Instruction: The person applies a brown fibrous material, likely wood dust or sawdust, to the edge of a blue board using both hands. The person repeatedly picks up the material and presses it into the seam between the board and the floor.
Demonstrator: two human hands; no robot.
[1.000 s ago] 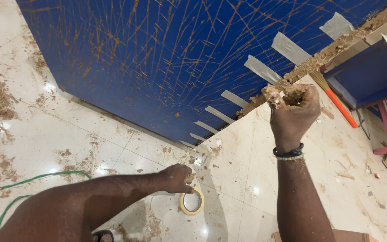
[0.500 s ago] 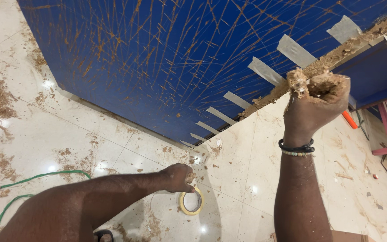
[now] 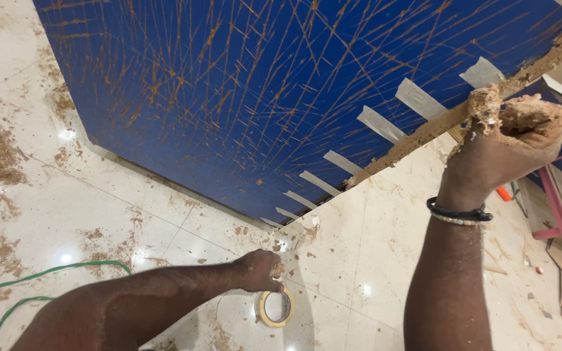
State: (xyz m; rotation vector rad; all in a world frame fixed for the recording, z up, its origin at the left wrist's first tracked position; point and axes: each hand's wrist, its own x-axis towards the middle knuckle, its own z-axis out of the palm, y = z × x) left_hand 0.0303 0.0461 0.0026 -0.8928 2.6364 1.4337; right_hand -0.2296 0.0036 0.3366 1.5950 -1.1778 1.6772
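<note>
— Right hand point(image 3: 512, 146) is up, fist clamped round a lump of brown paste point(image 3: 497, 104) at the blue panel's point(image 3: 242, 91) upper edge.
— And the left hand point(image 3: 259, 270)?
— Low by the panel's bottom corner, fingers pinched together on the floor, just above a tape roll point(image 3: 276, 308) lying flat.

A lump of tan putty point(image 3: 512, 120) sits clenched at the blue panel's point(image 3: 261, 91) upper edge; a tape roll point(image 3: 276, 307) lies flat below its lower corner.
</note>
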